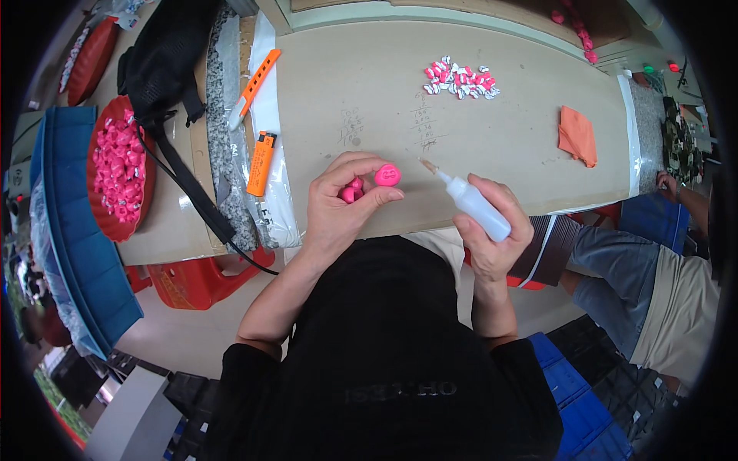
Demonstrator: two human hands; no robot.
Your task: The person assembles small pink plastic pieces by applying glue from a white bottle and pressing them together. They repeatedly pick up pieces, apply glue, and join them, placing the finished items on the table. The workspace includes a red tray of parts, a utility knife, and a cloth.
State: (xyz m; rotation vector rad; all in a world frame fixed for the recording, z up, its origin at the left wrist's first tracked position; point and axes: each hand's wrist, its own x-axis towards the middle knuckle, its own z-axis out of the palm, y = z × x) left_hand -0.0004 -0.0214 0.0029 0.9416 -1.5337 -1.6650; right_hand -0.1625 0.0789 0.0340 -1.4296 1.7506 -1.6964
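Between the thumb and forefinger of my left hand (342, 200) is a small round pink piece (388, 175) with raised marks on its face. More pink pieces (352, 190) sit in the curl of the same hand. My right hand (496, 230) grips a translucent white squeeze bottle (478, 207), its thin nozzle (429, 165) aimed left and up toward the pink piece, a gap between them. Farther off on the table lies a loose pile of small pink and white pieces (461, 80).
An orange utility knife (255, 88) and an orange lighter (262, 164) lie at the table's left side. Beyond them stands a red basket of pink pieces (146, 201), beside a black bag (165, 65). An orange cloth (576, 137) lies right. Another person (638, 288) is at the right.
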